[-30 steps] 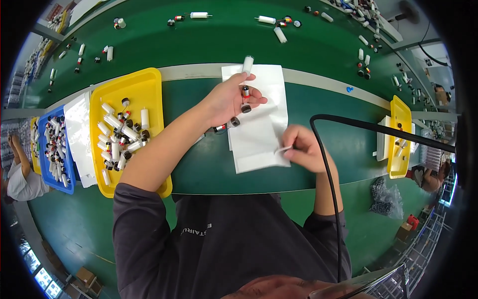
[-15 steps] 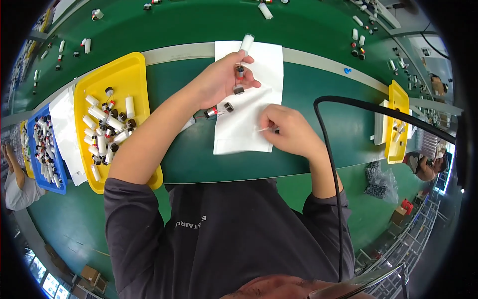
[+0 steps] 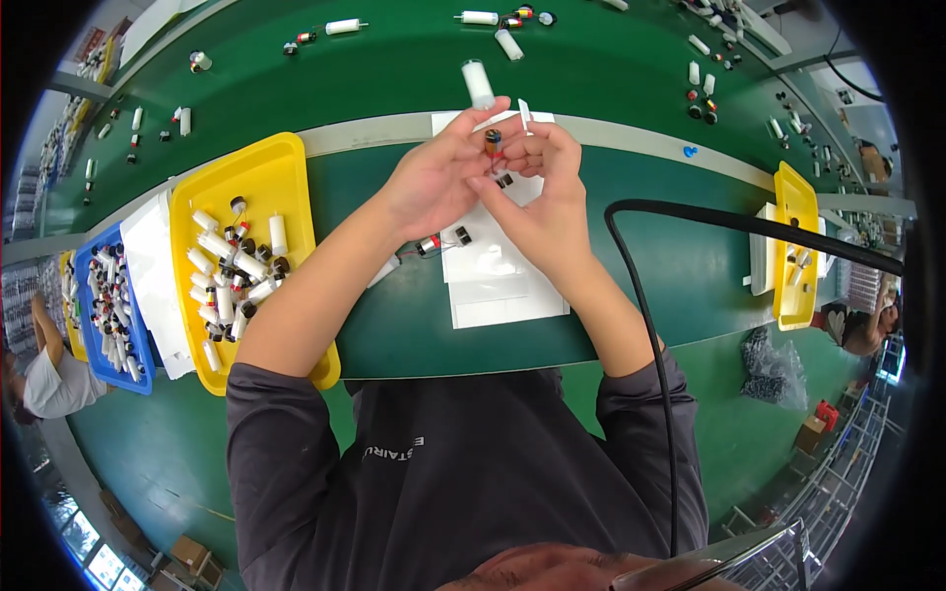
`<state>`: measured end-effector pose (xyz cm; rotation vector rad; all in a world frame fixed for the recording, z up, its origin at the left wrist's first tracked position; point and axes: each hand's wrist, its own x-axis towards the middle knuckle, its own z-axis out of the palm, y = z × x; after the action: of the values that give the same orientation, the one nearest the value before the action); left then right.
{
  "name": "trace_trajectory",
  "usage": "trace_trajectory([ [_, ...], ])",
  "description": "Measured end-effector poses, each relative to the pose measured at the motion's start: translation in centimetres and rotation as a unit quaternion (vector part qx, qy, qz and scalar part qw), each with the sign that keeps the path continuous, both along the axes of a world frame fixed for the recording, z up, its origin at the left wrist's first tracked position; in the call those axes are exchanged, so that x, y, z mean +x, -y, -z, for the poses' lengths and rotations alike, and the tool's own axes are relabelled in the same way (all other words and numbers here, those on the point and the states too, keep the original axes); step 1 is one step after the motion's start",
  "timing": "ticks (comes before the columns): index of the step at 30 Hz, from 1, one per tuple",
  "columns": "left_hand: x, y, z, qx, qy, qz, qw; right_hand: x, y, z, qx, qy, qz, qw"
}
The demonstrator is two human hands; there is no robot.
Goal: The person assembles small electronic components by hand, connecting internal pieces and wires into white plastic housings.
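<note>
Above the middle of the bench, my left hand (image 3: 431, 182) holds a white cylinder (image 3: 477, 85) between thumb and fingers. A small wired battery-like cell (image 3: 493, 141), dark and copper with a red end, sits between my two hands. Close beside it my right hand (image 3: 552, 192) pinches a small white strip (image 3: 524, 117), its fingers curled near the cell. A dark cap (image 3: 505, 181) shows partly behind the right fingers. Below them lie white sheets of paper (image 3: 503, 295). Another small red and black cell (image 3: 428, 244) with a wired cap rests at the paper's left edge.
At left stands a yellow tray (image 3: 296, 187) of white cylinders and wired parts, with a blue tray (image 3: 138, 369) beyond. A black cable (image 3: 631, 256) arches at right, before another yellow tray (image 3: 783, 310). Loose parts lie across the green surface (image 3: 404, 69) behind the bench.
My right hand has risen from the paper with the white strip and come up beside the cell at my left hand. The left hand still holds the white cylinder.
</note>
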<state>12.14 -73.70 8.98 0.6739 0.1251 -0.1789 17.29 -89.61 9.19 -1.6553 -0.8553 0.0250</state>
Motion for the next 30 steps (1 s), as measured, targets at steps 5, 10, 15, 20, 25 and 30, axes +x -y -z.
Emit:
trace_trajectory([
  [5,0.3,0.3,0.3,0.109,0.045,-0.021,0.993,1.0,-0.7,2.1,0.056,-0.042,0.023,0.997],
  [10,0.3,-0.4,0.5,0.272,0.024,-0.039,0.961,1.3,-0.5,2.5,0.048,-0.048,0.029,0.997],
  [15,0.3,-0.5,0.4,0.273,-0.004,-0.080,0.959,1.2,-0.1,2.2,0.027,-0.022,0.045,0.998],
  [20,0.4,-0.2,0.8,0.184,-0.024,-0.105,0.977,1.5,0.1,2.3,-0.040,0.226,0.088,0.969],
  [25,0.5,-0.3,1.3,0.151,-0.029,-0.118,0.981,1.7,-0.2,2.4,-0.043,0.275,0.085,0.957],
  [30,0.5,-0.1,1.1,0.190,-0.024,-0.115,0.975,1.7,-0.2,2.6,-0.036,0.285,0.087,0.954],
])
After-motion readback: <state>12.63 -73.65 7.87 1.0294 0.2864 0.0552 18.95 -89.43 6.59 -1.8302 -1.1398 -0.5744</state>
